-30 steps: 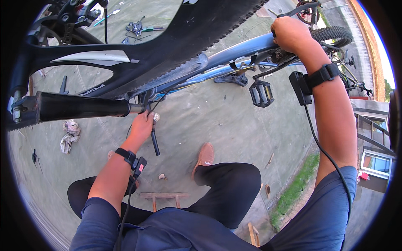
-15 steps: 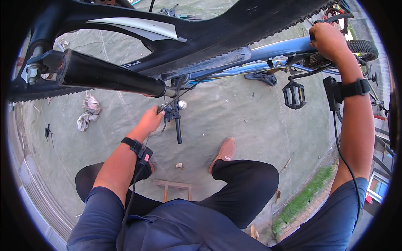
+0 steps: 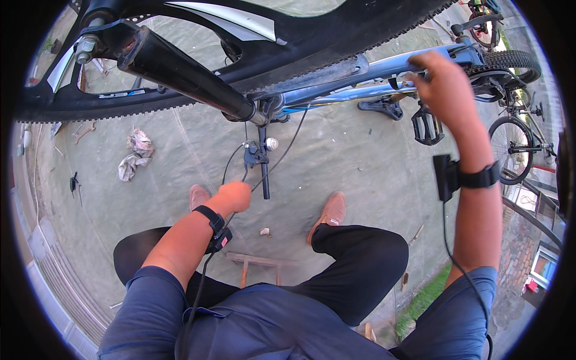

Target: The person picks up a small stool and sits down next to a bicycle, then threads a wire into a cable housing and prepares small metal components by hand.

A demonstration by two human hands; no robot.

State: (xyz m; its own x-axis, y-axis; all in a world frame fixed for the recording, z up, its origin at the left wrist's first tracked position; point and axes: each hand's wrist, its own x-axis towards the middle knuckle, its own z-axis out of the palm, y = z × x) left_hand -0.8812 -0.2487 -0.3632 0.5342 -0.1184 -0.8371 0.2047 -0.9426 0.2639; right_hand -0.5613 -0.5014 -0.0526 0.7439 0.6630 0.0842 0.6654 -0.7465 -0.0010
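A blue bicycle (image 3: 384, 69) stretches across the far side, its large black spoked front wheel (image 3: 336, 45) and black fork leg (image 3: 186, 72) nearest the top. Below the fork, the handlebar (image 3: 266, 187) carries a brake lever clamp (image 3: 255, 155) and a silver bell (image 3: 272, 144). My left hand (image 3: 235, 197), just below the lever, is closed on a thin black cable (image 3: 291, 144) that runs up toward the frame. My right hand (image 3: 444, 87) hovers by the blue tube with its fingers curled but apart, and I see nothing in it.
A black saddle (image 3: 382, 109) and a pedal (image 3: 426, 126) sit below the frame. Crumpled rag (image 3: 137, 153) and a small black part (image 3: 74, 183) lie on the ground at left. A low wooden stool (image 3: 261, 260) stands between my legs. Another bicycle (image 3: 516, 147) stands at right.
My left hand has come down from the brake lever toward me, and the cable now hangs further from the frame. My right hand has left the far end of the tube, moving left.
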